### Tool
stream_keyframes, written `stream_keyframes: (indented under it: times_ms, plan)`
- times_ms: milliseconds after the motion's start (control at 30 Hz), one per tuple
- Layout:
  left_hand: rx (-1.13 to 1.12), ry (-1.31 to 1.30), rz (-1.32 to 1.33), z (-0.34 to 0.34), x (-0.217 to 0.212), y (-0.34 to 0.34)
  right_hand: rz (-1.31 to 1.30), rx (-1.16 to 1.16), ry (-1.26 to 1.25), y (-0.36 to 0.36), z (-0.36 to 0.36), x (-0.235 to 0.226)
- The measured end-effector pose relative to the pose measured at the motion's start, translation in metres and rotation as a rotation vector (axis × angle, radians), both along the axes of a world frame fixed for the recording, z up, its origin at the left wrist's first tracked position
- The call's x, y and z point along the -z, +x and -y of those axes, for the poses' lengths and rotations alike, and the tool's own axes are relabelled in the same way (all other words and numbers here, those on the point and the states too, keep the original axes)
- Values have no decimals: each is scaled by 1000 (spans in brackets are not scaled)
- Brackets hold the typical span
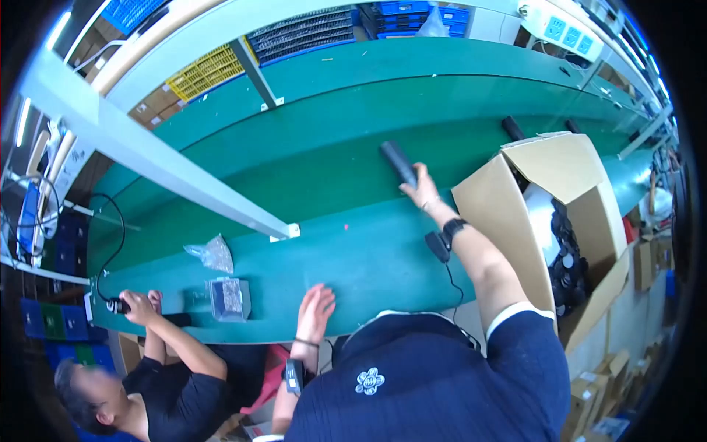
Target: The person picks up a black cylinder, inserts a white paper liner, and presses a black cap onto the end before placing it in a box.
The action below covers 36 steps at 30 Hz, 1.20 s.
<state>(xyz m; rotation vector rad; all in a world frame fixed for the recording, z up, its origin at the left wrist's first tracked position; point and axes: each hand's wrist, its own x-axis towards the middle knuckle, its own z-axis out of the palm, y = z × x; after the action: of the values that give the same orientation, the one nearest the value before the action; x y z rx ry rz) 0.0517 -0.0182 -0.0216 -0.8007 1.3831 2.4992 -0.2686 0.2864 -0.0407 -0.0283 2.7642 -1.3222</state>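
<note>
A: Our navy shirt fills six o'clock; where's our black cylinder?
B: One o'clock, over the green bench: our right hand pinches its near end. Our left hand, at seven, holds nothing, fingers loosely extended.
A: How does it handle?
B: Probably light, stiff, maybe slippery; we'd best wrap our fingers round its middle.
</note>
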Motion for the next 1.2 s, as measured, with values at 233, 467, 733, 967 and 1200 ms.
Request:
stream_keyframes:
  times_ms: [233, 467, 733, 967, 1200]
  plan:
    - [-160, -31, 206, 26, 6, 51, 83, 480, 499, -74, -83, 38]
    - [-117, -43, 214, 15, -5, 14, -439, -120, 49, 27, -45, -80]
    - [120, -15, 142, -31, -11, -58, 130, 82, 580, 177, -274, -207]
    - [161, -8, 106, -46, -28, -54, 142, 309, 896, 105, -372, -109]
    - [52, -143, 203, -40, -13, -13, 115, 137, 837, 112, -444, -26]
